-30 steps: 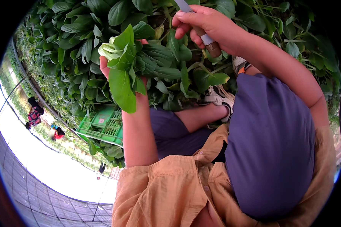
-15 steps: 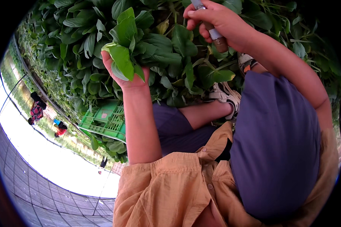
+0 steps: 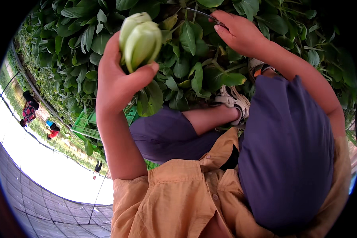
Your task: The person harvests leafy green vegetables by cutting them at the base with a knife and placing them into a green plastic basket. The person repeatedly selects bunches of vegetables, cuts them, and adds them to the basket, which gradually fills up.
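Note:
My left hand [image 3: 114, 85] is closed around a head of bok choy [image 3: 142, 43], its pale, thick stem base turned upward and its green leaves hanging below my palm. At the upper right, my right hand [image 3: 242, 35] grips a sickle [image 3: 199, 12]; its thin, curved blade points left over the plants, and its handle is hidden in my fingers. Dense leafy greens [image 3: 186, 43] grow beneath and between both hands.
A green plastic crate [image 3: 85, 126] stands left of my bent leg, partly behind my left forearm. My shoe [image 3: 234, 102] rests among the plants. Other people [image 3: 29, 109] are far off at the left, beyond a dark hose or pipe [image 3: 25, 73] edging the bed.
My left hand has turned the bok choy over, so its base now faces up instead of its leaves. My right hand has rotated, swinging the sickle's blade leftward and hiding its handle.

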A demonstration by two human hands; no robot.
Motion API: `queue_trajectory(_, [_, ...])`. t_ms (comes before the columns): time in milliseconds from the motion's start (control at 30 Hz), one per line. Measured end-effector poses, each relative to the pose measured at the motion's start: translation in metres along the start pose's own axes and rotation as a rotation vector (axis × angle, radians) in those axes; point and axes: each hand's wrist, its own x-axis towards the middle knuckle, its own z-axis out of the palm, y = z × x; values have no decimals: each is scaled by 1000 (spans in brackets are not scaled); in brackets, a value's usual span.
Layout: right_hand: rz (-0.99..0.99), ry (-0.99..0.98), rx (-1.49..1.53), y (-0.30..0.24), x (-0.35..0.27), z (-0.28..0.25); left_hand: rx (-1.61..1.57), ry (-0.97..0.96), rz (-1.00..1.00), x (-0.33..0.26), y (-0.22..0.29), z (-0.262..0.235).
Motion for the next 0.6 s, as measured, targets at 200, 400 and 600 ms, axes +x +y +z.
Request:
queue_trajectory(200, [-14,-359,-600,15,-9,-12,988,-262,-30,3,-57,48])
queue_trajectory(400, [-372,-394,-287,-2,25,-19,950,-182,12,-28,-94,61])
queue_trajectory(600, [-409,-235,151,-34,59,4,859,-47,8,-44,-117,70])
